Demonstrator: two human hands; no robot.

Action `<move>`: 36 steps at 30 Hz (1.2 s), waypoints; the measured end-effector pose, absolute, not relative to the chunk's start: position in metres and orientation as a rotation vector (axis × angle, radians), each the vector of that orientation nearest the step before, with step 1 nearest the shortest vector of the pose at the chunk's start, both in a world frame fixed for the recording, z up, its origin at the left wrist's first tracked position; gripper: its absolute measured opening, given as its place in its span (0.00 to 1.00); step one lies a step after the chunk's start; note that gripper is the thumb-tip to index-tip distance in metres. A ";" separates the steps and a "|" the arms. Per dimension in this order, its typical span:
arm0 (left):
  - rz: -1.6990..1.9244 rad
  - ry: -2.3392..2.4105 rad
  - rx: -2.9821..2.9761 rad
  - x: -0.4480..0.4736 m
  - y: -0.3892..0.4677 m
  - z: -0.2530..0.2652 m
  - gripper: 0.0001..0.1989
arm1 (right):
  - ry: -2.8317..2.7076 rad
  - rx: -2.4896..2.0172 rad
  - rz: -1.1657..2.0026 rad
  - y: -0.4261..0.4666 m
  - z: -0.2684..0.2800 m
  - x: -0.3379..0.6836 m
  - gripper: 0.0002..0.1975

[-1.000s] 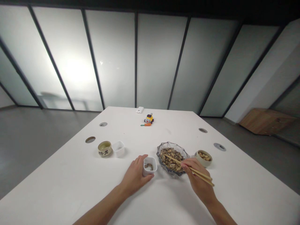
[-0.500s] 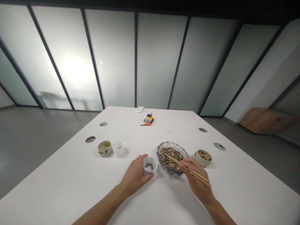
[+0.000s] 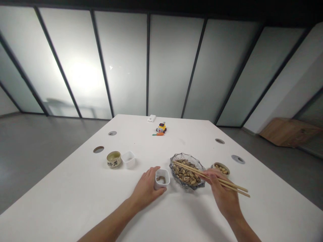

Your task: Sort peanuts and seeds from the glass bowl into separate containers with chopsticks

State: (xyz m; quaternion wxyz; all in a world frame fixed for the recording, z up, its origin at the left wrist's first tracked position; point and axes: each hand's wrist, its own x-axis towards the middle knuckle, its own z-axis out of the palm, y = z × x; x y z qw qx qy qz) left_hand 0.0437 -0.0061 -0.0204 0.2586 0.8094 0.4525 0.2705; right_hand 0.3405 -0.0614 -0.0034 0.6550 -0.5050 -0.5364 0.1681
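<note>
My left hand (image 3: 145,188) curls in low, fingers and thumb clasping the square white plastic cup (image 3: 162,172), upright on the table (image 3: 171,218) just left of the scalloped glass bowl (image 3: 180,183). My right hand (image 3: 223,192) slants in, clamped on slim wooden chopsticks (image 3: 234,186), tips over striped seeds (image 3: 185,174) by the bowl's far-left rim; I can't tell whether they pinch one. A narrow gap parts cup and bowl.

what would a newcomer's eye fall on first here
Probably the clear bowl of striped seeds, right of centre, with chopsticks in the right hand over it. Next, the white cup the left hand grips beside it. Farther back, a yellow toy car stands behind an orange toy carrot.
</note>
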 end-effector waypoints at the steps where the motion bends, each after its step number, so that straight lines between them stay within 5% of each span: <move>1: 0.735 1.228 2.194 0.044 -0.006 -0.021 0.36 | -1.180 -1.092 0.477 -0.062 -0.004 0.338 0.16; 6: 0.762 1.218 2.200 0.044 -0.005 -0.021 0.35 | -1.180 -1.030 0.650 -0.063 -0.003 0.331 0.18; 14: 0.760 1.212 2.198 0.044 -0.006 -0.020 0.34 | -1.469 -1.283 0.040 -0.061 0.001 0.339 0.17; 36: 0.746 1.225 2.207 0.044 -0.007 -0.019 0.34 | -1.571 -1.256 0.076 -0.061 -0.006 0.328 0.14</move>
